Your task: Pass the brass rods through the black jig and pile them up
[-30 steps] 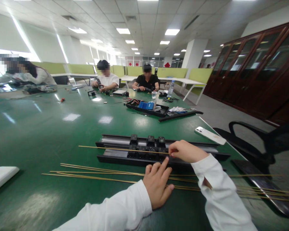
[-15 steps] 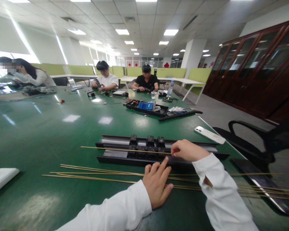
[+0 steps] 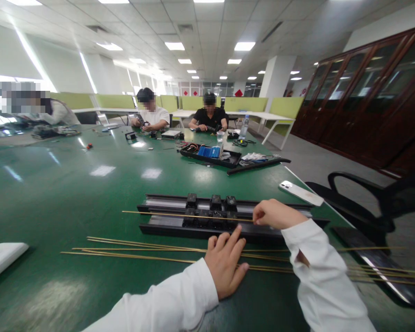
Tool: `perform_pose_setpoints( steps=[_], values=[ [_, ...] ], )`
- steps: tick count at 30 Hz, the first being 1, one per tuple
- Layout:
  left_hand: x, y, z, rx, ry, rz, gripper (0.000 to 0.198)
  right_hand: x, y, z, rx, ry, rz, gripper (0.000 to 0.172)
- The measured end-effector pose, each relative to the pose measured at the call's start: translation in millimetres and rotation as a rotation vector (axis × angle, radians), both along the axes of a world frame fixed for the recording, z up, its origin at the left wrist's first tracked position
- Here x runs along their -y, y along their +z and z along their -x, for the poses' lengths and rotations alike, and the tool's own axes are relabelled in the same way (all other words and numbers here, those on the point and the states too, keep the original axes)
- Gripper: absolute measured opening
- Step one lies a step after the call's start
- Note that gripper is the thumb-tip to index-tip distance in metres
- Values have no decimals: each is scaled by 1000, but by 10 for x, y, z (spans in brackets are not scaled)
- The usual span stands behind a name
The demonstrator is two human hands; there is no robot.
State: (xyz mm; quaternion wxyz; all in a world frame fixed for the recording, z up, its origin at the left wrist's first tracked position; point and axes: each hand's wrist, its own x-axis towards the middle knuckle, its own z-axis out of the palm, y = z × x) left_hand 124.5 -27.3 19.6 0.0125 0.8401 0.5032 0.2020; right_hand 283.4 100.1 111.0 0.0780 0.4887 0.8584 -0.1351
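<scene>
My right hand pinches a thin brass-coloured rod, which stretches leftward over the black blocks of the nearer rail. My left hand lies with fingers spread across several loose brass-coloured rods on the table, its index fingertip by the nearer rail's front edge. Two long black rails lie side by side ahead of me: the nearer rail and the farther rail. Small black blocks sit in both. My right hand and sleeve hide part of the rails and of the loose rods.
A white phone lies near the table's right edge, and a dark glossy slab is closer to me. At left is a white object. Farther off stand a black tray and a bottle. Co-workers sit at the far side.
My right hand has shifted a little to the right, drawing the pinched rod along, so its left end lies farther right. My left hand has stayed in place.
</scene>
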Motion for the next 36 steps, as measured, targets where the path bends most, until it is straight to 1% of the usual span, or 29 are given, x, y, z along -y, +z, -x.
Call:
perform_pose_setpoints(
  steps=[4, 13, 15, 18, 19, 22, 26, 30, 36],
  values=[
    [1, 17, -1, -1, -2, 11, 48, -7, 11, -22, 10, -24, -8, 20],
    [-15, 5, -6, 4, -6, 37, 48, -32, 18, -100, 43, -83, -3, 18],
    [-17, 6, -5, 5, -7, 42, 48, -6, 42, -82, 11, -48, 14, 23],
    [-20, 16, -2, 6, -10, 43, 48, 60, 82, 5, -70, 45, 29, 35],
    [-21, 22, -2, 6, -12, 42, 48, 83, 91, 45, -86, 69, 27, 35],
    [-22, 47, -10, 8, -15, 40, 47, 138, 89, 166, -105, 131, 3, 26],
    [-16, 67, -29, 9, -10, 36, 47, 163, 41, 258, -66, 136, -87, 19],
    [-13, 60, -38, 12, -6, 30, 47, 155, 5, 268, -55, 139, -106, 20],
    [-18, 50, -41, 11, -4, 27, 48, 150, 24, 264, -44, 146, -105, 22]
  ],
)
